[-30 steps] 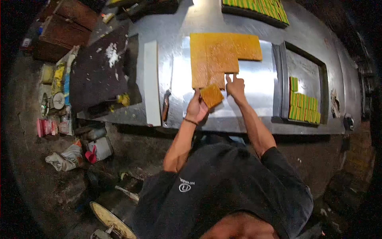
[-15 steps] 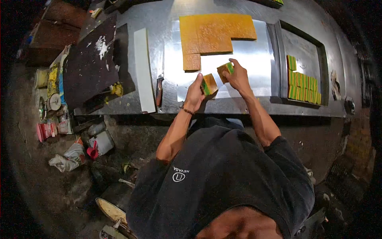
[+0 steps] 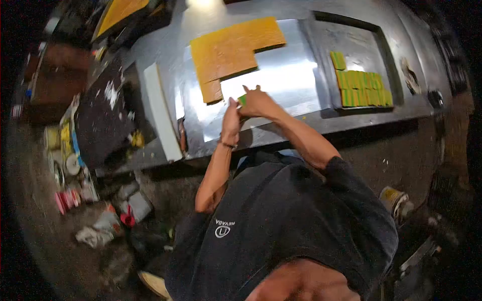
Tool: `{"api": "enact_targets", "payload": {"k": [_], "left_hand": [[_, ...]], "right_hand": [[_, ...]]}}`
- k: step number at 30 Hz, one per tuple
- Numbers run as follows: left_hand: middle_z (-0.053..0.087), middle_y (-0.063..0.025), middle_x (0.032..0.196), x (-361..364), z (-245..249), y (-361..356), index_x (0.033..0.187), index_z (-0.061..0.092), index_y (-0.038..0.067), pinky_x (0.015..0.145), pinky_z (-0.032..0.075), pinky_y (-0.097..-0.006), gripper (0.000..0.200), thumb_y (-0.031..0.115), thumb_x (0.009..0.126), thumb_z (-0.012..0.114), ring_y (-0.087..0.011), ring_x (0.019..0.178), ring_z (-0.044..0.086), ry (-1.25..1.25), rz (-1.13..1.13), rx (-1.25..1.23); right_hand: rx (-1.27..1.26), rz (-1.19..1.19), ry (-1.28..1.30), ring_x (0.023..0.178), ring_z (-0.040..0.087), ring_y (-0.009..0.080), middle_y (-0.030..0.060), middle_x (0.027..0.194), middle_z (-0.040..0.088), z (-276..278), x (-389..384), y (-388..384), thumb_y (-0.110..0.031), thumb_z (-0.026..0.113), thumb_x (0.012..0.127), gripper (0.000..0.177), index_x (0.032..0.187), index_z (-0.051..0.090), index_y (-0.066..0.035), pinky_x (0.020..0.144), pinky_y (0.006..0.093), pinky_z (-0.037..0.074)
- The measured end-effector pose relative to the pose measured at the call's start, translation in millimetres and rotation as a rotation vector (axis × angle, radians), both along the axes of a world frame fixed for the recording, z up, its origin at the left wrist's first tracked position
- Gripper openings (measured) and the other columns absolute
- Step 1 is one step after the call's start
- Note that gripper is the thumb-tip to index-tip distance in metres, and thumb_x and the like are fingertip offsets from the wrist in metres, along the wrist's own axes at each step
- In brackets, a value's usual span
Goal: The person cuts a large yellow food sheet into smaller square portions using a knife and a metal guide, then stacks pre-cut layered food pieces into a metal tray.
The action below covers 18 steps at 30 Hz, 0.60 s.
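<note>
My left hand [image 3: 231, 124] and my right hand [image 3: 258, 104] are brought together over the near edge of a shiny metal sheet [image 3: 291, 83]. Between them shows the green side of a piece of layer cake [image 3: 243, 100], mostly covered by my fingers. Both hands are closed around cake, though blur hides how the pieces meet. Just beyond lies the orange-brown topped slab of layer cake [image 3: 226, 55], its near right side stepped where blocks are cut out. To the right, a metal tray [image 3: 388, 47] holds several green-and-yellow striped cake slices [image 3: 361, 88] in rows.
Left of the sheet lie a long white strip [image 3: 162, 113] and a knife with a brown handle [image 3: 182, 135]. A dark board [image 3: 100, 118] covers the table's left end. Another orange slab [image 3: 120, 14] is at the far left. The table's front edge runs before my body.
My hands, apart before with a cake piece in each, have come together. My right hand moved left to meet the left one. The whole view has turned and shifted.
</note>
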State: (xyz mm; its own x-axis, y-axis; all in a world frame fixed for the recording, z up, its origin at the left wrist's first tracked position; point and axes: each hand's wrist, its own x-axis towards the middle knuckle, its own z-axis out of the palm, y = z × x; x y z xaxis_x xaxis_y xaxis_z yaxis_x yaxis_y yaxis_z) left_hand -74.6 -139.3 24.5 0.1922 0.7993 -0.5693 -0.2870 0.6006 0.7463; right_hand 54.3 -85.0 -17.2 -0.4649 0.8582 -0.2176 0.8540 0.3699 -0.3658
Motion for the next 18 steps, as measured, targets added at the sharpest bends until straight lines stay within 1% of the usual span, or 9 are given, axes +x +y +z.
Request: {"api": "enact_targets", "payload": {"k": [3,4,7,9,10,11,13,16,18], "left_hand": [[0.059,-0.0133,0.111,7,-19,-3,0.145,0.026,0.001,0.078,0.046,-0.0334,0.082,0.064,0.094,0.04,-0.02,0.096,0.056,0.111,0.068,-0.022],[0.059,-0.0139,0.112,12,-22,-5,0.146,0.023,0.003,0.077,0.046,-0.034,0.08,0.061,0.095,0.041,-0.0212,0.089,0.057,0.085,0.096,0.034],[0.056,-0.0202,0.124,33,1,-21,0.15,0.015,0.007,0.089,0.046,-0.0373,0.073,0.055,0.099,0.037,-0.028,0.105,0.06,0.113,0.046,0.217],[0.054,-0.0222,0.125,45,16,-28,0.151,0.014,0.008,0.093,0.047,-0.0371,0.073,0.053,0.099,0.039,-0.0301,0.11,0.059,0.091,0.047,0.247],[0.054,-0.0213,0.126,47,13,-29,0.151,0.015,0.009,0.092,0.046,-0.0366,0.074,0.055,0.098,0.039,-0.0301,0.11,0.06,0.112,0.045,0.251],[0.054,-0.0213,0.126,49,10,-30,0.151,0.015,0.009,0.092,0.046,-0.0366,0.074,0.055,0.098,0.039,-0.0301,0.11,0.06,0.115,0.05,0.249],[0.055,-0.0207,0.126,52,5,-36,0.152,0.015,0.01,0.091,0.046,-0.0362,0.076,0.057,0.097,0.04,-0.0299,0.11,0.06,0.164,0.07,0.236],[0.056,-0.0203,0.124,58,2,-42,0.152,0.015,0.01,0.087,0.047,-0.0348,0.076,0.057,0.097,0.039,-0.0293,0.109,0.062,0.224,0.132,0.197],[0.056,-0.0199,0.124,64,3,-46,0.152,0.014,0.01,0.084,0.048,-0.035,0.076,0.057,0.097,0.038,-0.0292,0.106,0.063,0.263,0.177,0.186]], "right_hand": [[-0.155,-0.225,0.203,0.095,0.06,0.0471,0.0306,0.1,0.063,55,25,-13,-0.057,0.072,0.07,0.071,0.108,0.064,0.003,0.081,0.0478,0.053],[-0.177,-0.334,0.234,0.092,0.063,0.0414,0.024,0.098,0.067,45,35,-10,-0.053,0.078,0.062,0.07,0.104,0.067,0.0,0.082,0.0439,0.054],[-0.26,-0.306,0.398,0.081,0.068,0.0342,0.0222,0.097,0.068,38,108,4,-0.047,0.082,0.061,0.066,0.107,0.066,-0.004,0.07,0.0424,0.057],[-0.369,-0.492,0.598,0.076,0.066,0.0195,0.0096,0.093,0.069,56,175,2,-0.033,0.086,0.061,0.059,0.108,0.067,-0.005,0.063,0.0341,0.057],[-0.448,-0.606,0.75,0.077,0.066,0.0181,0.0086,0.094,0.069,69,210,3,-0.031,0.085,0.062,0.056,0.109,0.067,-0.006,0.065,0.0327,0.057],[-0.208,-0.601,0.661,0.082,0.066,0.017,0.0099,0.097,0.069,88,245,1,-0.031,0.084,0.064,0.057,0.111,0.066,-0.005,0.073,0.0327,0.056],[0.062,-0.791,0.675,0.089,0.068,0.0258,0.0152,0.094,0.071,86,315,11,-0.032,0.086,0.057,0.063,0.11,0.067,-0.004,0.081,0.0342,0.054],[0.261,-0.792,0.481,0.093,0.067,0.0307,0.0176,0.1,0.069,94,386,30,-0.035,0.083,0.06,0.063,0.113,0.065,-0.004,0.083,0.0378,0.053],[0.398,-0.744,0.141,0.095,0.066,0.0364,0.0217,0.103,0.068,66,419,56,-0.036,0.08,0.061,0.064,0.113,0.065,-0.003,0.085,0.0427,0.052]]}}
